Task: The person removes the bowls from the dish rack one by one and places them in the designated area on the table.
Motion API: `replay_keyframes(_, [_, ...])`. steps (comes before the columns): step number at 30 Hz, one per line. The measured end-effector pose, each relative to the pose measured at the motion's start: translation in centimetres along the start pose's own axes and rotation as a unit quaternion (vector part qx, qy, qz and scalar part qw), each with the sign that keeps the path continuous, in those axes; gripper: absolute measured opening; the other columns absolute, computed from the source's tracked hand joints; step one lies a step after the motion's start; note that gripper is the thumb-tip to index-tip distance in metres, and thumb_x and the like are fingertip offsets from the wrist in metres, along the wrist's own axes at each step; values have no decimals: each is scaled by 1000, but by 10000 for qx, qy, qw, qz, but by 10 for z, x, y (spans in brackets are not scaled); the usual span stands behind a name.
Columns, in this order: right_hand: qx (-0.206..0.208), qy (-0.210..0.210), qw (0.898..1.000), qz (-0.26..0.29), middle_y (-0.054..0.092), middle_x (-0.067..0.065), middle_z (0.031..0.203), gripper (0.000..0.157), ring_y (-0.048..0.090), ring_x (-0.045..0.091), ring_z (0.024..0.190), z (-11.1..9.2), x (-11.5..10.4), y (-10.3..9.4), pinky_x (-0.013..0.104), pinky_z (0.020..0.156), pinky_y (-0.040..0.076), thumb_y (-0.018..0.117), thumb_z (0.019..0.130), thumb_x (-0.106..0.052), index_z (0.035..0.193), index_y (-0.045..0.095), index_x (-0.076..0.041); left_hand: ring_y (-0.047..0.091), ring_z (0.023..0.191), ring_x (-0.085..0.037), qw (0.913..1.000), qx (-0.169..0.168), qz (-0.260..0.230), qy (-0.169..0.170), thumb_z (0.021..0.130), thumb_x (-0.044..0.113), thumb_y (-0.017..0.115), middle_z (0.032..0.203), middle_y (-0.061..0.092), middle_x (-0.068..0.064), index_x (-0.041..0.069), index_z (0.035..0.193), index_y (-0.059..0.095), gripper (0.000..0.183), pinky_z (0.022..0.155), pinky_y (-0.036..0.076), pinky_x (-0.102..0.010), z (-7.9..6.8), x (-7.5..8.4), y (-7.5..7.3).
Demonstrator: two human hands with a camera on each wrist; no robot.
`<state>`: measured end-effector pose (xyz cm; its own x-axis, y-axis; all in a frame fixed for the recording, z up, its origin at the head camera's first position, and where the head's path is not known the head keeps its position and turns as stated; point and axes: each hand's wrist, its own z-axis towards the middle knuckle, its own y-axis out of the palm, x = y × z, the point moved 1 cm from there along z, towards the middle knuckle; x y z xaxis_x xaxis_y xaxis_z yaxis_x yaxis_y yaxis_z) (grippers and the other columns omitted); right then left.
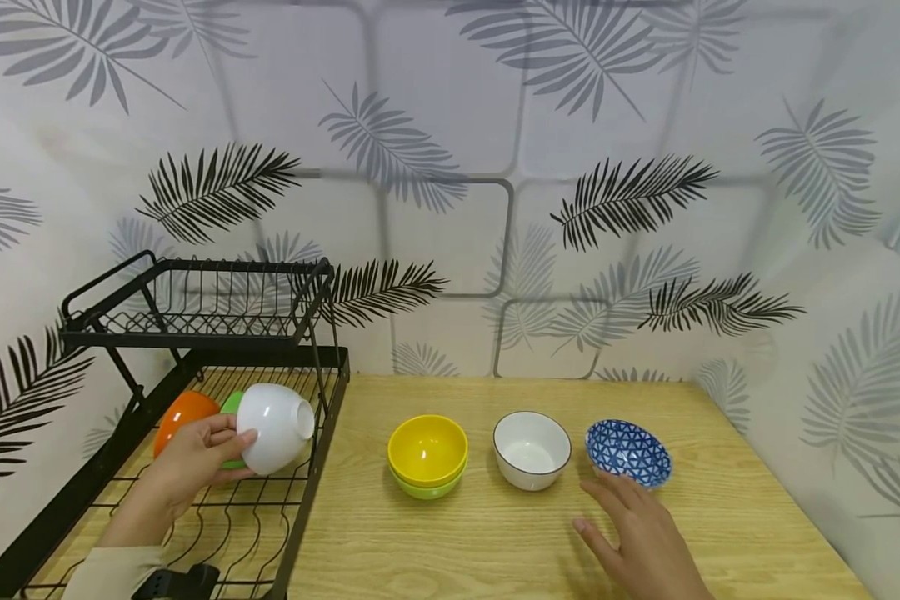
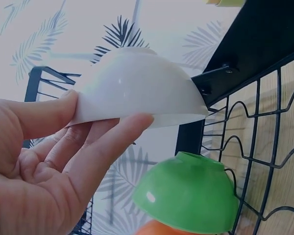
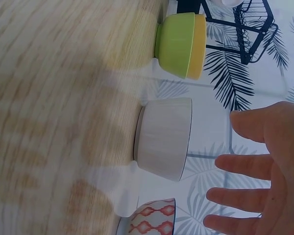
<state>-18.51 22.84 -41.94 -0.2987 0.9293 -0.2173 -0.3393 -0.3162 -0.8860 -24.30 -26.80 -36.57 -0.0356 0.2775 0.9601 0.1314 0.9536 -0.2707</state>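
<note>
Over the lower tier of the dish rack, my left hand (image 1: 195,457) pinches a white bowl (image 1: 272,429) by its rim, thumb outside and fingers under the edge. The bowl is tipped, its foot facing right in the head view. Behind it, a green bowl (image 2: 186,193) and an orange bowl (image 1: 183,418) stand tilted in the rack. My right hand (image 1: 639,533) hovers over the table with fingers spread and holds nothing. Its fingertips overlap the near edge of a blue-patterned bowl (image 1: 628,452). Left of that hand sits a white bowl with a dark rim (image 1: 532,450).
A yellow bowl (image 1: 427,450) is nested in a lime-green bowl (image 1: 429,490) mid-table. The black two-tier dish rack (image 1: 183,340) fills the left side, its upper basket above the held bowl. A leaf-patterned wall (image 1: 450,242) closes off the back of the wooden table (image 1: 420,554).
</note>
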Motion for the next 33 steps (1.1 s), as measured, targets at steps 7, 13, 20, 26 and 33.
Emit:
replay_keyframes(7, [114,-88,9999,-35,59,15,127,43,53,39,118,-2,0,1,61,93,45,72,85,-35,118,66,-9,63,104,-31,9996,-142,222,65,100,17,53,128,51,-34,-17,132,37,49,80,58,-37,-11,8,5])
replay_keyframes(13, [175,-151,9997,-46,59,15,128,43,54,39,117,-3,0,2,61,92,45,73,85,-34,118,66,-9,63,105,-34,9992,-217,279,211,99,15,55,128,51,-35,-17,130,39,48,81,58,-37,-21,14,12])
replay_keyframes(20, [94,-93,9999,-21,57,15,130,43,53,39,118,-3,0,3,61,92,45,71,86,-35,120,65,-9,64,104,-34,9981,-180,459,358,97,13,57,124,55,-33,-16,130,42,46,80,58,-36,-29,19,22])
replay_keyframes(26, [0,-37,10000,12,56,16,132,43,52,40,119,-4,0,3,62,93,44,69,88,-38,121,65,-9,66,100,-32,9964,-239,573,573,97,14,58,121,58,-32,-17,130,44,47,78,59,-34,-37,23,27])
replay_keyframes(33, [118,-118,9999,-1,57,15,131,45,54,38,117,-3,-2,-1,61,92,45,71,86,-36,121,65,-9,66,98,-27,9931,20,928,720,94,15,61,117,63,-24,-10,128,52,43,80,58,-31,-47,29,38])
